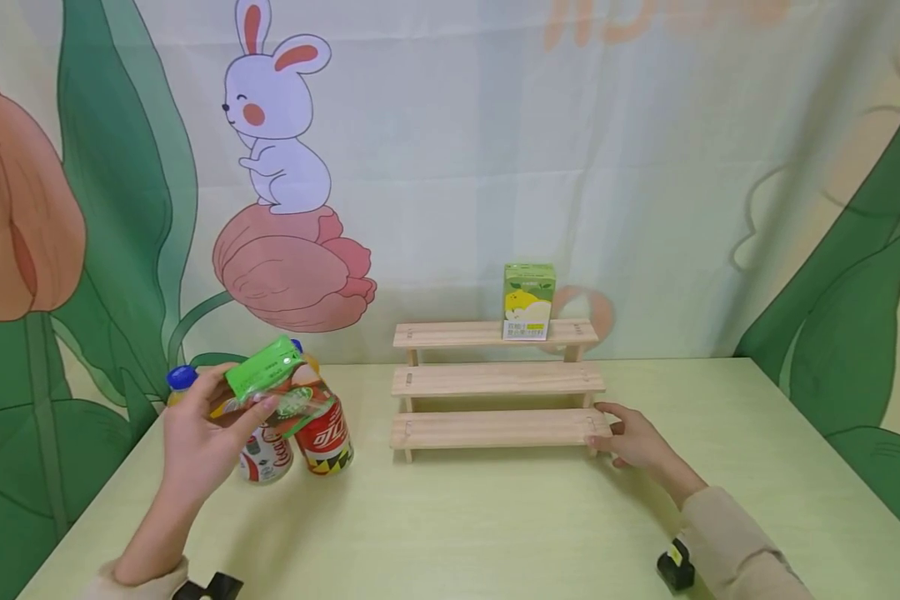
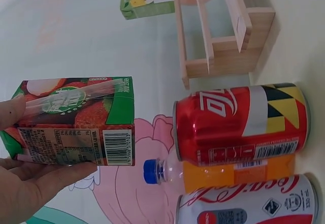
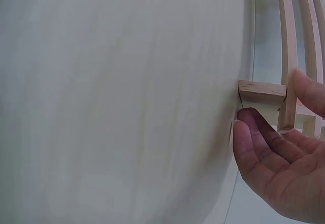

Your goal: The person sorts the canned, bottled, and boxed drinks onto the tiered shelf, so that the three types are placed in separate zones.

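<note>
Off the table at the left, my left hand (image 1: 195, 442) grips a juice box (image 2: 76, 120) between thumb and fingers. Fruit pictures, a green end, a barcode and a wrapped straw show on the box. It overlaps the drinks behind it in the head view. At the other side, my right hand (image 1: 636, 437) holds the right end of the lowest step of a three-step wooden rack (image 1: 487, 429). The thumb (image 3: 307, 92) lies against the step's board, with the other fingers below. A green juice box (image 1: 528, 302) stands upright toward the right of the top step.
A red soda can (image 1: 328, 440) and a white Coca-Cola can (image 1: 265, 458) stand on the table left of the rack. Behind them are blue-capped bottles, one an orange drink bottle (image 2: 210, 177). A printed curtain (image 1: 450, 167) hangs along the table's back edge.
</note>
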A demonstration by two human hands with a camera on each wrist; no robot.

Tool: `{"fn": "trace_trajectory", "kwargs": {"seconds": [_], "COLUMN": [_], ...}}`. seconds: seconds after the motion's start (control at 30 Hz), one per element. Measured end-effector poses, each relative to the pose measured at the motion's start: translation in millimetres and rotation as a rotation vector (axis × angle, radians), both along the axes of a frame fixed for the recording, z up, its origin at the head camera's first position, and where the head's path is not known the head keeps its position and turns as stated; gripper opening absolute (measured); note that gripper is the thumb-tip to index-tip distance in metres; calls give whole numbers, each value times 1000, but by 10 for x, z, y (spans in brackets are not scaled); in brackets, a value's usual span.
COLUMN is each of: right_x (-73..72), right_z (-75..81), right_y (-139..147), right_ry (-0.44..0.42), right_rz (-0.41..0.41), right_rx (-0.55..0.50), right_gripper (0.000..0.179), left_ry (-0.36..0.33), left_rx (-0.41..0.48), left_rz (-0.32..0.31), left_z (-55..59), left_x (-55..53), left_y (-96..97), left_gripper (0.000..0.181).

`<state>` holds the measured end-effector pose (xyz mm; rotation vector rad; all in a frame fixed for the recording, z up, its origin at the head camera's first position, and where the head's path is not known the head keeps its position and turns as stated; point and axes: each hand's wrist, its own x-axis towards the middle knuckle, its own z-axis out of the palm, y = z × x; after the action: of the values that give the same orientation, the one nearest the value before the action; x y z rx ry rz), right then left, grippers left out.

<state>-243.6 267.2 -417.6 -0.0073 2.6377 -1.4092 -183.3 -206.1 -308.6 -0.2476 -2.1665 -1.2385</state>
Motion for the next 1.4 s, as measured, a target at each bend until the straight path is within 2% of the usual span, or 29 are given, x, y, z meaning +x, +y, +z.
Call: {"fn": "trace_trajectory", "kwargs": {"seconds": [0.3, 0.7, 1.1, 1.4], "right_x": [-10, -16, -9, -12], "right_z": [-6, -14, -23, -40], "right_y": [-4, -7, 11, 11], "right_ry": [-7, -5, 12, 10], "right_rz": [-18, -18, -16, -19], "right_rx": [6, 3, 0, -2], "right_gripper": [63, 64, 64, 65], "left_ry": [-11, -35, 14, -58], "left_rx": [38, 35, 43, 43], "left_rz": [-49, -114, -200, -227], "left_z": [-32, -59, -85, -149], "left_x": [-106, -249, -441, -545], "left_y": [145, 298, 462, 553], "left_gripper": [41, 42, 42, 44]}}
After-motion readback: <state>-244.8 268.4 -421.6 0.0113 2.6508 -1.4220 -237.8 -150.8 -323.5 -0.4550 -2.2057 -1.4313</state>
